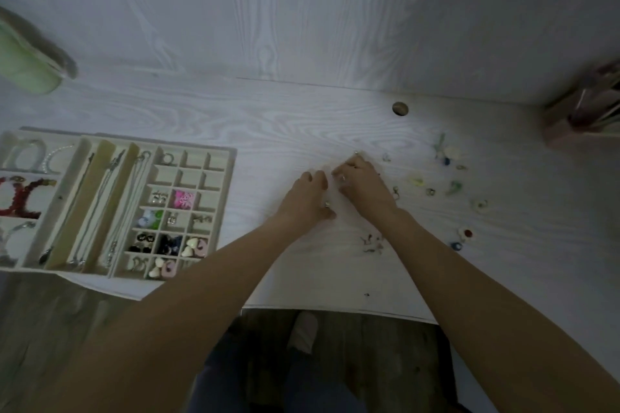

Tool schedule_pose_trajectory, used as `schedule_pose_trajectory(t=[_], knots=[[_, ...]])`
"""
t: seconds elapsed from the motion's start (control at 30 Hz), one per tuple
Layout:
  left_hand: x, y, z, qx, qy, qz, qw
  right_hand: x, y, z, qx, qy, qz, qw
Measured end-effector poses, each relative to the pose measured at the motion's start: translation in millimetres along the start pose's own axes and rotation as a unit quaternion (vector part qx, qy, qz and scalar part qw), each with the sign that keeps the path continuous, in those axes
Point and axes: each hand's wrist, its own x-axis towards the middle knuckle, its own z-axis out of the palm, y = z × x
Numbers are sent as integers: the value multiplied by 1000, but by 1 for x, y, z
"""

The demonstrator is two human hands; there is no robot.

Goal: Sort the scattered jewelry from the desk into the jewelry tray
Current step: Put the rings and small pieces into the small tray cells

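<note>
The jewelry tray (231, 157) lay flat on the white wood-grain desk (302, 131), its long axis running along the desk's front edge and its near corner reaching that edge. Its long channels, holding thin chains (100, 198), pointed from the front of the desk toward the back panel. The grid of small square cells at the tray's right end held assorted earrings, among them a pink piece (183, 199) and pale heart shapes (192, 250); a red beaded bracelet (20, 198) sat in a wide compartment at the tray's left end. Both hands rested on the desk well to the right of the tray, close together. The left hand (310, 196) lay palm down with fingers bent toward the surface; whether it held anything could not be determined. The right hand (360, 183) had its fingers curled inward near a small metallic item, grip unconfirmed owing to blur. The scattered jewelry (453, 188) lay further right of the tray, beyond the right hand, loosely spread. A round cable hole (400, 108) was set behind the hands. A green container (27, 67) stood behind the tray. Dark flooring showed below the desk edge.
</note>
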Motion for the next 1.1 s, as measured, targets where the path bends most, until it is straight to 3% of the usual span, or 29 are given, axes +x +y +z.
schedule_pose_trajectory(t=[0.37, 0.53, 0.63, 0.7, 0.83, 0.93, 1.1], knots=[[8, -1, -3, 22, 35, 9, 999, -10, 0, 14, -79, 32, 20, 996], [-5, -7, -8, -76, 60, -58, 994, -21, -6, 24, -133, 22, -6, 991], [-19, -17, -24, -176, 84, -83, 977, -22, -15, 28, 44, 6, 6, 999], [-27, -28, -36, -236, 106, -94, 961, -24, -28, 25, 211, 2, 42, 977], [-46, -45, -57, -340, 126, -94, 927, -28, -64, 16, 500, -61, 129, 854], [-62, -56, -70, -336, 149, -77, 927, -27, -92, 12, 518, -100, 127, 840], [-84, -75, -92, -307, 128, -29, 942, -23, -133, 12, 448, -120, 43, 885]])
